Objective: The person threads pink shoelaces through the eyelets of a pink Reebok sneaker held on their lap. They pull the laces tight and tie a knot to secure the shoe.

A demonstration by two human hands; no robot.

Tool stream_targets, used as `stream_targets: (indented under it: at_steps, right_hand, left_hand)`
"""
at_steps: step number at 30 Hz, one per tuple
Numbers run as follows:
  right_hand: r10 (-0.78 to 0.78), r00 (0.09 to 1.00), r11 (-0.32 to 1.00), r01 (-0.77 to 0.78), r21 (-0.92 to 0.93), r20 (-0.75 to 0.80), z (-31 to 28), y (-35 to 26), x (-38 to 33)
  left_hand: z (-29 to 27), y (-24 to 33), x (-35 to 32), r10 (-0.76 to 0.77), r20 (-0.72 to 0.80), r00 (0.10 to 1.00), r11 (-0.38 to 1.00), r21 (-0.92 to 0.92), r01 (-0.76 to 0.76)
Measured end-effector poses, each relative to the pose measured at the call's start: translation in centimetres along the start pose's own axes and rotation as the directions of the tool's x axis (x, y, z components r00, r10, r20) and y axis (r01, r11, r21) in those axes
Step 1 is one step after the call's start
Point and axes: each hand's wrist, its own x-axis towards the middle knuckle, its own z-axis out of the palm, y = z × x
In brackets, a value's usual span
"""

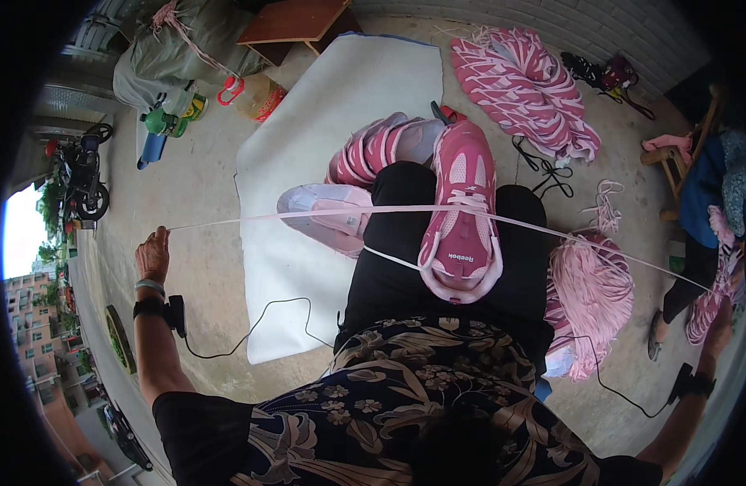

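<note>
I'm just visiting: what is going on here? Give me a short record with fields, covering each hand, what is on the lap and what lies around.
Left hand: arm stretched out to the side, pinching one end of a pale pink lace.
Right hand: far out to the other side, at the lace's other end; its grip is too blurred to judge.
Lace: pulled taut across the lap, passing through the shoe's eyelets.
Lap: a pink sports shoe, toe pointing away.
Ground ahead: white mat with more pink shoes.
Right side: bundle of pink laces.
</note>
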Motion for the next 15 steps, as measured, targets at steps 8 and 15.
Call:
stream_targets:
  at_steps: [8, 15]
  right_hand:
    - [0.644, 0.625, 0.526, -0.780, 0.339, 0.441, 6.9, -8.8, -0.1]
    - [-0.521, 0.228, -0.270, -0.958, 0.095, 0.822, -5.1, -48.2, 9.3]
  left_hand:
    - [-0.3, 5.3, 2.5, -0.083, 0.180, 0.980, 0.976, -0.186, 0.117]
    - [-10.2, 29.7, 2.2, 0.657, 0.510, 0.555, -0.225, -0.570, 0.790]
